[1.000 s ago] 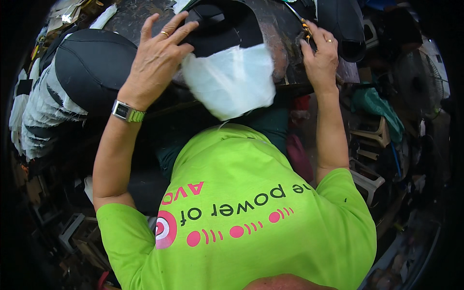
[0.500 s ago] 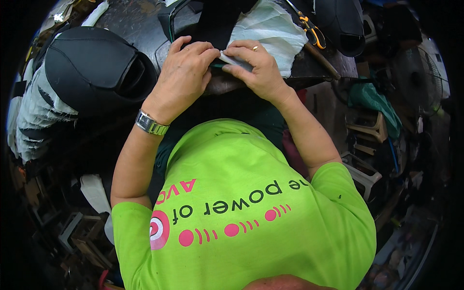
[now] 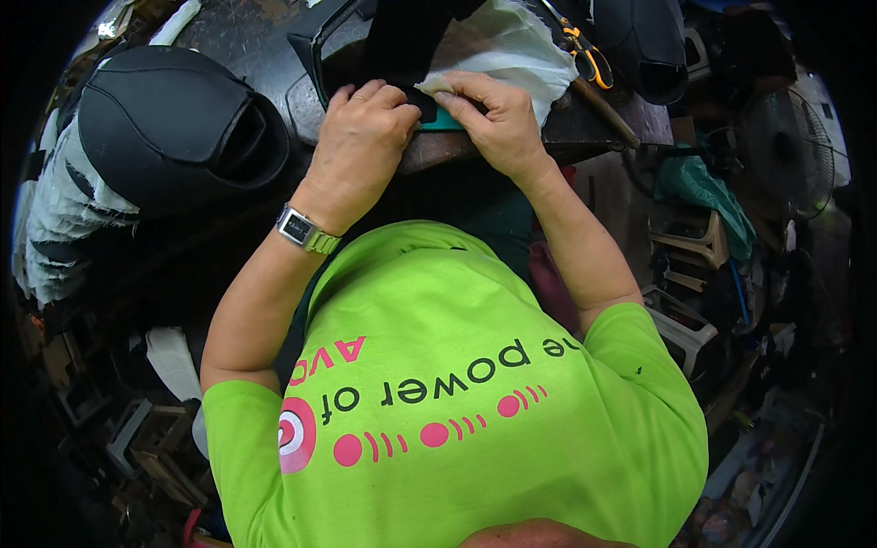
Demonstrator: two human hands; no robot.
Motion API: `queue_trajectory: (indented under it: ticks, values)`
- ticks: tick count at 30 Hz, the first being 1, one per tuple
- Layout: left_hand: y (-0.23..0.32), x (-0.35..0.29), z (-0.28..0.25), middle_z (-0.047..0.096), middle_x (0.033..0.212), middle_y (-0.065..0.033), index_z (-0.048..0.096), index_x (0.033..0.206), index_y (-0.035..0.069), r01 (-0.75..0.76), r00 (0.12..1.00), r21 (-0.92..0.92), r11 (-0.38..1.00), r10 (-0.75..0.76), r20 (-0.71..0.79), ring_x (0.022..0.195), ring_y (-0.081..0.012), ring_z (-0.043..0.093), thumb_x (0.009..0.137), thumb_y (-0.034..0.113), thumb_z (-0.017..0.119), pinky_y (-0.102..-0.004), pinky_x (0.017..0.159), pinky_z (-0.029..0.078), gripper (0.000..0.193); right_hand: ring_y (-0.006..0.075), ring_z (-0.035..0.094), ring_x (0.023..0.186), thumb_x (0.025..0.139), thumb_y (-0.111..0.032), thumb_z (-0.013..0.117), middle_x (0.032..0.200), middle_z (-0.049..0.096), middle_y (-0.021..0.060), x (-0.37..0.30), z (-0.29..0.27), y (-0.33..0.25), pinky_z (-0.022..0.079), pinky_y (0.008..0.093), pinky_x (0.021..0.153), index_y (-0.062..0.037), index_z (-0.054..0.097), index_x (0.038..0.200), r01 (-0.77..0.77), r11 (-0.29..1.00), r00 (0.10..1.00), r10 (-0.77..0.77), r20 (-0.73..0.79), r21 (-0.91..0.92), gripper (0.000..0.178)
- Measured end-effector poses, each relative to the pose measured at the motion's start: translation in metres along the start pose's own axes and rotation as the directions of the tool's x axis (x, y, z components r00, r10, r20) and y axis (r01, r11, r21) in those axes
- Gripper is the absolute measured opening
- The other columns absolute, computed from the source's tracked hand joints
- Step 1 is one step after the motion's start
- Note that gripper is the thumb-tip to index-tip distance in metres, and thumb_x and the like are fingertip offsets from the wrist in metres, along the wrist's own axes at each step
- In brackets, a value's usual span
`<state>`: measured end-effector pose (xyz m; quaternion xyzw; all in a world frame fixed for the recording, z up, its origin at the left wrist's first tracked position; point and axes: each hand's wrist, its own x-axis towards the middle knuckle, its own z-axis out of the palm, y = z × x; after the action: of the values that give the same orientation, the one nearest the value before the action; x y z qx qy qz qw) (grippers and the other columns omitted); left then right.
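Note:
At the near edge of the dark table lies a black fabric piece [image 3: 399, 46] with a teal strip [image 3: 442, 120] along its near side. The curled fingers of my left hand [image 3: 364, 137] grip its near edge; their tips are partly hidden. My right hand [image 3: 501, 121] pinches the near corner of a white frayed cloth [image 3: 512, 46] between thumb and fingers, just above the teal strip. The cloth spreads away to the right over the black piece and the table. A small gap separates my two hands.
A rounded black padded form [image 3: 164, 119] rests at the left, above stacked frayed white cloth [image 3: 68, 219]. Orange-handled scissors [image 3: 594, 64] and a wooden handle [image 3: 607, 117] lie on the right, near another black padded form [image 3: 644, 46]. Stools [image 3: 699, 242] and a fan [image 3: 787, 151] stand beyond.
My hands have moved apart. The right hand has lifted the white cloth's corner, baring more of the teal strip. The left fingers have curled in over the black piece.

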<state>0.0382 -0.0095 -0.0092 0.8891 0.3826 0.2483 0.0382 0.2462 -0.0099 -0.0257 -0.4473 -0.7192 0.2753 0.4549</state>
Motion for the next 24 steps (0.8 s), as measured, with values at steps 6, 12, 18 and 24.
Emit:
queue_trajectory:
  ticks: [6,12,18,24]
  values:
    - [0.005,0.006,0.015,0.062,0.093,-0.0103,0.064,0.088,0.003,-0.074,0.993,0.004,0.997,0.074,-0.094,0.098,-0.0264,0.062,0.083,0.005,0.063,-0.0394,0.091,0.048,0.005,0.0142,0.070,0.096,0.097,-0.005,0.067,0.107,0.077,0.0093,0.002,-0.004,0.008,0.054,0.0267,0.089,0.0015,0.074,0.114,0.015,0.997,0.999,-0.012,0.033,-0.079,0.020]
    - [0.000,0.014,0.017,0.058,0.106,-0.0184,0.057,0.106,0.000,0.210,0.970,-0.156,0.965,-0.226,-0.093,0.090,-0.0375,0.064,0.089,0.001,0.064,-0.0448,0.081,0.054,0.018,0.0105,0.069,0.094,0.098,-0.005,0.066,0.104,0.076,0.0061,0.004,-0.004,0.010,0.054,0.0254,0.086,0.0010,0.073,0.116,-0.068,0.997,0.998,0.068,0.003,0.026,0.020]
    - [-0.003,0.010,0.016,0.058,0.105,-0.0123,0.059,0.109,0.003,0.090,0.975,-0.088,0.992,-0.106,-0.198,0.093,-0.0330,0.065,0.085,0.020,0.078,-0.0416,0.078,0.055,0.035,0.0134,0.071,0.092,0.096,-0.007,0.068,0.101,0.077,0.0085,0.004,-0.002,0.009,0.055,0.0263,0.083,0.0013,0.074,0.113,-0.091,0.994,0.996,0.092,-0.021,0.062,0.019]
    - [0.004,0.016,0.029,0.061,0.107,-0.0092,0.062,0.105,0.006,0.142,0.971,0.062,0.988,-0.127,-0.203,0.095,-0.0287,0.065,0.082,0.022,0.080,-0.0387,0.080,0.053,0.033,0.0218,0.075,0.092,0.092,-0.008,0.071,0.102,0.078,0.0153,0.003,0.000,0.012,0.056,0.0302,0.084,0.0013,0.076,0.110,-0.065,0.994,0.996,0.070,-0.055,0.093,0.020]
